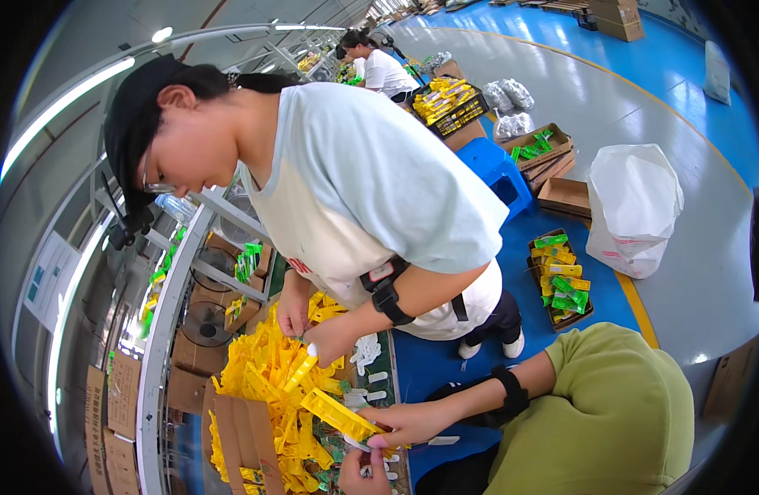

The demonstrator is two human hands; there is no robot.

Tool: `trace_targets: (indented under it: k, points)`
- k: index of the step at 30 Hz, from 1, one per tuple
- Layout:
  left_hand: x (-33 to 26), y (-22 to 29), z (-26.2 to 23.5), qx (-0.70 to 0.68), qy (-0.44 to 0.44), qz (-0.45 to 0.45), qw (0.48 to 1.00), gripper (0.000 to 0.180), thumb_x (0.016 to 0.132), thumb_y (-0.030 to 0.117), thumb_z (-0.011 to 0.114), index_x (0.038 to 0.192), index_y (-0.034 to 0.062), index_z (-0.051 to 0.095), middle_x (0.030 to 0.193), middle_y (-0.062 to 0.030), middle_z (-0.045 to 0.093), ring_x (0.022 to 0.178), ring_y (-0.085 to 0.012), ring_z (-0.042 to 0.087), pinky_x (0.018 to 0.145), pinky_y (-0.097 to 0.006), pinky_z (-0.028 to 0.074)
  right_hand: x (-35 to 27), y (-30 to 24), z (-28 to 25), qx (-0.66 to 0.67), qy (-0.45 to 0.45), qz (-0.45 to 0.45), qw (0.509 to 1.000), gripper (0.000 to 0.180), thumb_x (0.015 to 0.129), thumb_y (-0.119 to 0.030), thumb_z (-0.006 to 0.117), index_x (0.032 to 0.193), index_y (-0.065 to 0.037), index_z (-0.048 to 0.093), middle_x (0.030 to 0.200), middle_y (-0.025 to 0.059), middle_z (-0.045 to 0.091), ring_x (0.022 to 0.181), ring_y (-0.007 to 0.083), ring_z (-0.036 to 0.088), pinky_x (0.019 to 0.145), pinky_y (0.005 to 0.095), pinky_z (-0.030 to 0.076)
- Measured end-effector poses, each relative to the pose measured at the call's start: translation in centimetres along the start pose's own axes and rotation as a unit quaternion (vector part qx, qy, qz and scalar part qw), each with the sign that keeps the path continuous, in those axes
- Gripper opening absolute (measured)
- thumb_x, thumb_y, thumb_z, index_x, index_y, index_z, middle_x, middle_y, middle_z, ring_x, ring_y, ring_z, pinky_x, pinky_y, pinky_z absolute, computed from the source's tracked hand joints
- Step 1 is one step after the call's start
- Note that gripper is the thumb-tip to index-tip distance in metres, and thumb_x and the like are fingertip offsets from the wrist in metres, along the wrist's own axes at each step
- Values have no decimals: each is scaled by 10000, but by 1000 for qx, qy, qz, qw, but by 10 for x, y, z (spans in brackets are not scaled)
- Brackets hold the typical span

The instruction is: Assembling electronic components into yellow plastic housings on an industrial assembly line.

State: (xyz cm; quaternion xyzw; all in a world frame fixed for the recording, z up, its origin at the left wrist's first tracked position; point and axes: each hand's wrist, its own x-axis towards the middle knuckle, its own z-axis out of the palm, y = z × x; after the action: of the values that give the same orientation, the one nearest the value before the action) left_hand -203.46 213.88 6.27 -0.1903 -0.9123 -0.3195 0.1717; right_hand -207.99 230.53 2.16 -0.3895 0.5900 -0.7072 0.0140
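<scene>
1. Fingers of the right hand (408,422) grasp the near right end of a flat yellow packet (334,412), which slants away to the far left over the right edge of the work area.
2. Bent fingers of the left hand (364,476) sit just nearer than that end, beside a small white piece (356,444) between the two hands; whether they grip it, I cannot tell.
3. Around the right forearm goes a black band (511,394), below an olive-green sleeve (577,363).
4. To the left of the packet, a loose heap of yellow packets (260,359) spreads over the desk (385,345), and an open cardboard box (245,433) stands at its near left side.
5. White strips (377,396) lie along the right edge of the desk, with a white bundle (365,353) farther along.
6. Farther off, a co-worker in a dark cap and a pale blue and white shirt (371,165) bends over the heap, both hands (328,338) close together above it, a yellow packet with a white end at the fingers.
7. Left of the desk stand a grey metal frame (155,371), fans (206,323) and stacked cartons.
8. On the floor to the right are a tray (576,320) of yellow and green packets, a large white bag (635,206) and, farther, a blue stool (491,169).
9. Farthest, a black crate (463,120) holds more yellow packets, near another person in white (387,73).
</scene>
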Motion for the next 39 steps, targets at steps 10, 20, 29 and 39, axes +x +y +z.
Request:
trace_targets:
  k: [10, 20, 29, 39]
  points:
    - [2, 25, 13, 55, -11, 28, 998, 157, 797, 154, 562, 856, 8, 564, 731, -155, 555, 634, -289, 534, 575, -340, 421, -18, -26, -19, 23, -31, 60, 997, 375, 884, -243, 416, 1165, -38, 275, 850, 127, 531, 736, 201, 554, 656, 309, 439]
    - [-4, 30, 27, 95, 29, 1, 995, 184, 808, 193, 532, 797, 10, 534, 717, -179, 524, 662, -355, 505, 568, -390, 391, -15, -22, -30, 13, -77, 141, 987, 414, 886, -247, 425, 1188, -15, 259, 771, 84, 556, 627, 147, 544, 545, 240, 432]
    - [-12, 13, 26, 123, 51, 8, 991, 194, 817, 212, 523, 808, 19, 535, 752, -161, 537, 685, -343, 523, 586, -384, 414, -8, 3, -15, 14, -68, 93, 993, 347, 883, -258, 437, 1114, -36, 303, 755, 76, 530, 551, 120, 489, 494, 249, 409]
    - [-13, -5, 30, 86, 56, -14, 995, 144, 800, 172, 546, 788, 30, 525, 714, -156, 528, 642, -344, 519, 545, -385, 412, -1, 13, -10, 14, -82, 135, 987, 376, 885, -296, 424, 1136, -46, 296, 757, 74, 533, 566, 124, 504, 492, 247, 415]
